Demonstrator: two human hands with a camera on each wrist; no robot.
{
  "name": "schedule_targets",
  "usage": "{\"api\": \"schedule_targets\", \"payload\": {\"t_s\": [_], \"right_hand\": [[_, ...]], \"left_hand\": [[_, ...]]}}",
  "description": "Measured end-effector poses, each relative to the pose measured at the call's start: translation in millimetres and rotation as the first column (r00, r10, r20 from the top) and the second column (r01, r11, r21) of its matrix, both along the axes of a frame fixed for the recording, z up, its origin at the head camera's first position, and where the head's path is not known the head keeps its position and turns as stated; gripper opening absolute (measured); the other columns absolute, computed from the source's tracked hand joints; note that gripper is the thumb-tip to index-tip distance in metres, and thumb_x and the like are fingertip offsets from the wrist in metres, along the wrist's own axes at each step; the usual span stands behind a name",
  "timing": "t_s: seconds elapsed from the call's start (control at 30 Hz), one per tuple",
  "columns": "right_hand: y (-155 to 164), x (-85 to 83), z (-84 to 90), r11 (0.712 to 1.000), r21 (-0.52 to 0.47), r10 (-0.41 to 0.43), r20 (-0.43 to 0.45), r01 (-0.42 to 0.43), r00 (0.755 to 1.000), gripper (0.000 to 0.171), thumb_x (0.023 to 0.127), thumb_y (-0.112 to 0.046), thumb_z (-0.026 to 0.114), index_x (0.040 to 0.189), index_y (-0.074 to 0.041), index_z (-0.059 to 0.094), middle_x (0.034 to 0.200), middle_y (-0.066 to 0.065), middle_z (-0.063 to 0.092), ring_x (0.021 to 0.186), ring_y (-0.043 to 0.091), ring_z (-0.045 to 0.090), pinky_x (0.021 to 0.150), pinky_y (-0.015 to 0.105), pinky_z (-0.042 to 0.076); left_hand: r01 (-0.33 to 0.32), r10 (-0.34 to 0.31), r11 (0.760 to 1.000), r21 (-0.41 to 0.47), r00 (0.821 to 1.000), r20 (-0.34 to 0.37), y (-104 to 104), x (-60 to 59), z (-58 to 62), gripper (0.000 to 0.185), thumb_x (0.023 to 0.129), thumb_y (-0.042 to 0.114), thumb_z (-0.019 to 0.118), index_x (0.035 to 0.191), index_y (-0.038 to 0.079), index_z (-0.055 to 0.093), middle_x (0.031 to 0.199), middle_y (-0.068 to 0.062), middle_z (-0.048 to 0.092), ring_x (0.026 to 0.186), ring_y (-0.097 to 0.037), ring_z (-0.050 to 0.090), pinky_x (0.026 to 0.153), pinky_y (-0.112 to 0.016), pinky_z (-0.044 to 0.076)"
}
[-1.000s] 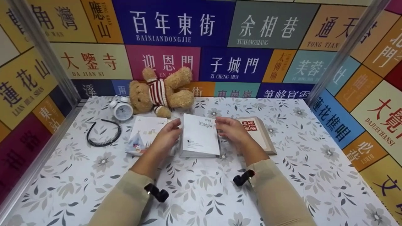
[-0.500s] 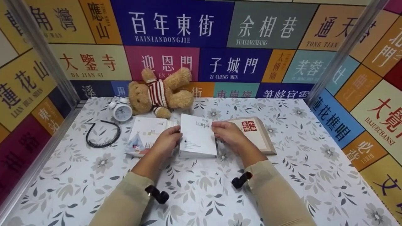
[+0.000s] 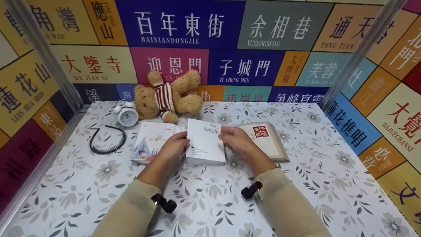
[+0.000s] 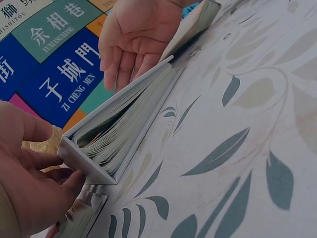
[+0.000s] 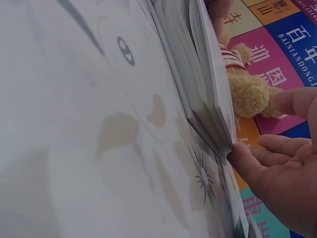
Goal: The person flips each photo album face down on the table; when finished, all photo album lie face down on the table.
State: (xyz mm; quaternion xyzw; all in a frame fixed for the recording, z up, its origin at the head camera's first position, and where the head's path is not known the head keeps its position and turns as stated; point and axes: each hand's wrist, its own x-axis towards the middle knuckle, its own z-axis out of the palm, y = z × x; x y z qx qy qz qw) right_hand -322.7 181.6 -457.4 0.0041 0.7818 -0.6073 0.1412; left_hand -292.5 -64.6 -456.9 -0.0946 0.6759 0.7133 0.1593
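Observation:
A thick white hardcover book lies between my two hands, dark print on its cover and its page edges facing me. My left hand is at the book's spine, where thumb and fingertips touch it in the left wrist view. Across from it, my right hand has its thumb against the book's corner while the other fingers extend loosely past it. To the left is a second white book with a tent picture, partly hidden by my left arm. A beige book with red squares lies beyond my right hand.
Behind the books a teddy bear in a striped shirt lies on its side. Left of it stand a white alarm clock and, nearer, a black headband. A wall of coloured signs rises behind the flower-patterned table.
The white book has shifted a little to the left between my hands. My right hand has moved left with it, uncovering more of the beige book, and my left fingers have bent in slightly.

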Motion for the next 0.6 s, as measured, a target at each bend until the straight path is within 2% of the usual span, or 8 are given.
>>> {"api": "schedule_targets", "payload": {"t_s": [0.1,0.2,0.37,0.43,0.6], "right_hand": [[-2.0,1.2,1.6,1.0,0.02,0.006,-0.007,-0.005,1.0,0.061,0.092,-0.025,0.067,0.147,-0.008,0.046,0.149,0.008,0.05,0.14,0.021,0.046,0.118,0.037,0.036],[-2.5,2.0,3.3,0.998,0.059,0.011,-0.003,-0.011,1.0,0.06,0.093,-0.028,0.067,0.147,-0.011,0.046,0.15,0.005,0.049,0.141,0.02,0.045,0.119,0.037,0.035],[-4.6,4.4,5.6,0.994,0.107,0.027,0.0,-0.027,1.0,0.061,0.092,-0.034,0.067,0.148,-0.021,0.046,0.152,-0.004,0.048,0.143,0.017,0.041,0.121,0.039,0.031],[-7.2,6.5,6.8,0.993,0.108,0.042,-0.002,-0.042,0.999,0.063,0.092,-0.035,0.068,0.149,-0.025,0.045,0.153,-0.006,0.046,0.145,0.017,0.038,0.122,0.04,0.028],[-13.8,13.2,10.2,0.996,0.052,0.071,0.021,-0.072,0.997,0.065,0.09,-0.036,0.071,0.149,-0.027,0.044,0.157,-0.007,0.04,0.15,0.018,0.029,0.124,0.039,0.024]], "left_hand": [[-0.007,0.007,1.0,0.029,1.0,0.025,0.3,1.1,1.0,0.053,0.099,0.019,0.051,0.151,0.016,0.039,0.16,-0.004,0.035,0.148,-0.023,0.033,0.125,-0.04,0.023],[-0.006,0.005,0.998,0.058,1.0,0.011,0.7,3.5,3.1,0.051,0.099,0.019,0.052,0.149,0.019,0.043,0.155,-0.006,0.041,0.145,-0.022,0.037,0.124,-0.039,0.025],[-0.002,0.005,0.995,0.097,1.0,-0.028,2.2,6.8,7.9,0.051,0.098,0.019,0.053,0.148,0.024,0.044,0.16,-0.005,0.032,0.146,-0.02,0.031,0.124,-0.041,0.024],[-0.005,0.009,0.993,0.118,0.999,-0.034,2.5,6.6,8.7,0.053,0.098,0.019,0.053,0.15,0.022,0.042,0.163,-0.002,0.026,0.148,-0.018,0.027,0.125,-0.042,0.022],[-0.014,0.028,0.974,0.226,0.998,-0.057,-0.6,2.1,6.9,0.058,0.1,0.014,0.046,0.155,0.012,0.028,0.157,-0.012,0.036,0.142,-0.026,0.039,0.12,-0.043,0.032]]}}
